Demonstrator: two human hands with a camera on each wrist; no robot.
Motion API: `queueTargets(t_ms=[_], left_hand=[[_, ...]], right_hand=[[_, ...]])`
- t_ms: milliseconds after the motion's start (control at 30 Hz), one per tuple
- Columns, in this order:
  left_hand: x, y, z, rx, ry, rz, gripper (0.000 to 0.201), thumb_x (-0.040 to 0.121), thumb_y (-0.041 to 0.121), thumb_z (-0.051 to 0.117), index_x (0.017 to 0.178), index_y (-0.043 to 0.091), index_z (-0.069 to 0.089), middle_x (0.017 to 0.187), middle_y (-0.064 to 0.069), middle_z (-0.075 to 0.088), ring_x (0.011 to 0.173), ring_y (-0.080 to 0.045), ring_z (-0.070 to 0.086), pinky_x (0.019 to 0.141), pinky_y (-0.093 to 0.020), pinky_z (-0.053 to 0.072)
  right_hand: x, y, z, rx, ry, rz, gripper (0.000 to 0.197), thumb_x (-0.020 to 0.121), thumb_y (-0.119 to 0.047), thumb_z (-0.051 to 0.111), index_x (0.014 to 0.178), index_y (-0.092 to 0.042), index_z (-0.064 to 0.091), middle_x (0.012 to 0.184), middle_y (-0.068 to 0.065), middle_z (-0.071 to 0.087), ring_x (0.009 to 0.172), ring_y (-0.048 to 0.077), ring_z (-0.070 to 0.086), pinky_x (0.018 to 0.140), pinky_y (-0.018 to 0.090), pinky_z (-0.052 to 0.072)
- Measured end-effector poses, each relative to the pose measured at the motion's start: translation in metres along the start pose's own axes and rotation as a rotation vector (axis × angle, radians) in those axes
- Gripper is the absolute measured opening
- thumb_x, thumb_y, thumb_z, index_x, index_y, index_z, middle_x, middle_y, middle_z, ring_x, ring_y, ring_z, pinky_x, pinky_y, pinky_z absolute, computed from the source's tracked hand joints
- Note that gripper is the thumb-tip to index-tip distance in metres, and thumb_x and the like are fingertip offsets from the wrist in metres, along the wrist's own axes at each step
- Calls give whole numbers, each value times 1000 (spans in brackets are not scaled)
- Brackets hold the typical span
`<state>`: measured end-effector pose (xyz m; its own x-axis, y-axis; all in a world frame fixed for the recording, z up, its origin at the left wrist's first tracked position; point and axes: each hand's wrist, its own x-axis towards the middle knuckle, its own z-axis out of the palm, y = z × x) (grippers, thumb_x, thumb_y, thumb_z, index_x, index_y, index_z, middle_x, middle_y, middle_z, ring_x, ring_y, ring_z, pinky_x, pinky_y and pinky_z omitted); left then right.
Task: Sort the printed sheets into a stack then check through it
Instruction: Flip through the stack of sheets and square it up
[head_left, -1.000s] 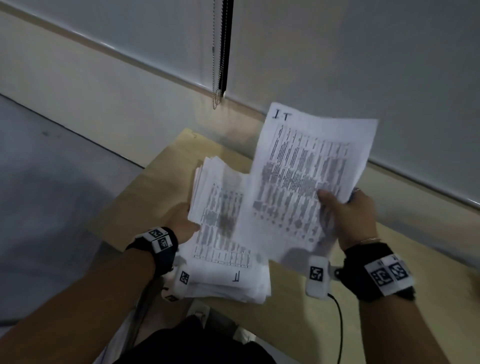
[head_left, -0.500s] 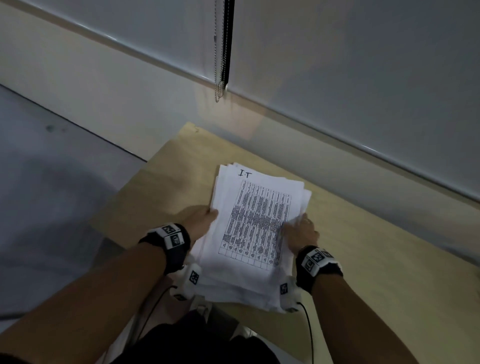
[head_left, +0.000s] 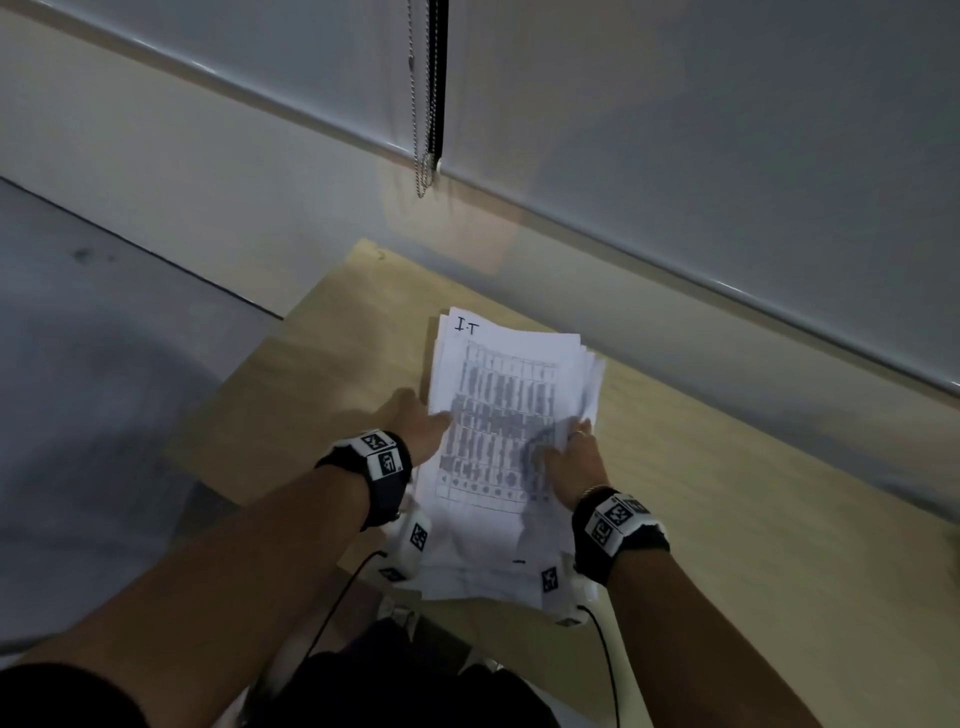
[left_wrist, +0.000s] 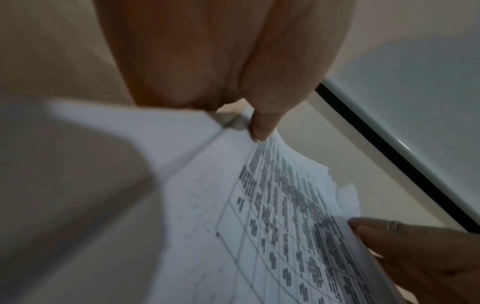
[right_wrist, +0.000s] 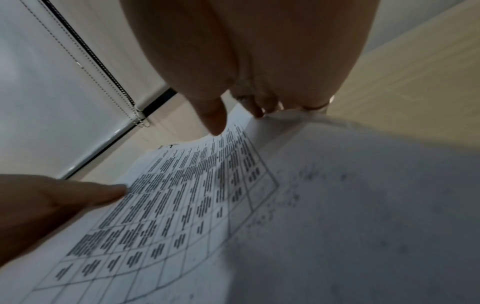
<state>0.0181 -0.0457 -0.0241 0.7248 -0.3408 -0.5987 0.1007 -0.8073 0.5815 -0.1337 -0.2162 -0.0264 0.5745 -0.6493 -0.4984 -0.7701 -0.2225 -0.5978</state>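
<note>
A stack of printed sheets (head_left: 498, 415) lies on the wooden table (head_left: 727, 519). Its top page carries a dense table and a handwritten "I.T" at the far left corner. My left hand (head_left: 415, 423) holds the stack's left edge, with the thumb (left_wrist: 259, 129) on the top page and the fingers hidden beneath. My right hand (head_left: 569, 457) grips the right edge, thumb (right_wrist: 215, 121) over the page, and the paper buckles up a little beside it. The sheets (right_wrist: 182, 195) fan unevenly at the far right corner (left_wrist: 345, 195).
A window blind with a bead chain (head_left: 423, 130) hangs behind the table, above a pale wall. Grey floor (head_left: 104, 364) drops away left of the table's edge. Bare wood stretches to the right of the stack. Cables run from my wrist cameras towards my lap.
A second ago my right hand held one sheet up in the air. That sheet now lies on top of the stack, and both hands hold the stack's side edges.
</note>
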Motion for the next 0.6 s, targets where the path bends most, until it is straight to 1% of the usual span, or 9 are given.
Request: queueTargets(t_ms=[167,267,300,333,367,400,433,533,600], left_hand=[[1,3,3,26,26,165,34,92,22,64,123,8,62,112,-8,69,90,-22,67,74,-29,55],[-10,1,-4,-207,7,206,41,93,14,64,132,14,55,125,-2,65,107,-21,63,88,-32,50],[-15,0,-9,-280,-8,225,43,93,13,64,134,17,54,128,-1,65,112,-21,62,95,-36,48],[-20,-2,-14,-341,-23,250,44,93,13,65,134,19,54,129,1,65,115,-20,62,101,-41,47],[-24,-4,-21,-394,-32,281,43,92,13,65,134,20,54,128,1,65,116,-20,62,104,-45,46],[-27,-4,-28,-432,-45,312,42,92,12,66,132,19,55,126,1,66,116,-20,62,105,-47,46],[-32,-1,-35,-453,-58,345,39,92,12,67,129,19,56,124,1,67,115,-19,62,105,-47,46],[-47,17,-55,-488,-47,479,37,91,11,67,124,22,55,119,5,65,110,-10,61,98,-34,48],[-59,34,-67,-578,24,575,40,91,7,67,128,16,55,119,6,65,106,-2,62,89,-20,49]], right_hand=[[-1,10,-1,61,86,4,84,88,-29,62,154,-8,13,161,12,22,146,33,28,118,47,28],[-7,13,-8,-36,133,60,94,81,-56,68,146,1,32,160,6,20,139,30,38,115,50,30],[-5,13,-13,-20,147,45,94,75,-67,67,134,2,47,147,29,35,129,28,47,113,51,33],[-6,10,-20,71,148,30,91,70,-69,70,127,0,52,106,18,28,120,27,53,110,53,37],[-9,6,-28,241,163,10,94,67,-61,79,135,-5,46,134,27,48,119,27,55,108,53,40],[-11,4,-34,446,166,10,105,62,-48,88,145,-11,35,147,7,43,122,26,56,107,52,43],[-15,-3,-43,606,147,-13,110,57,-38,93,147,-13,34,138,14,56,119,25,61,101,51,48],[-32,-28,-70,706,162,-210,48,64,-21,89,104,-2,70,91,13,76,75,26,73,70,41,58],[-47,-50,-88,771,220,-351,32,71,-14,85,81,11,69,61,10,71,55,24,66,60,37,55]])
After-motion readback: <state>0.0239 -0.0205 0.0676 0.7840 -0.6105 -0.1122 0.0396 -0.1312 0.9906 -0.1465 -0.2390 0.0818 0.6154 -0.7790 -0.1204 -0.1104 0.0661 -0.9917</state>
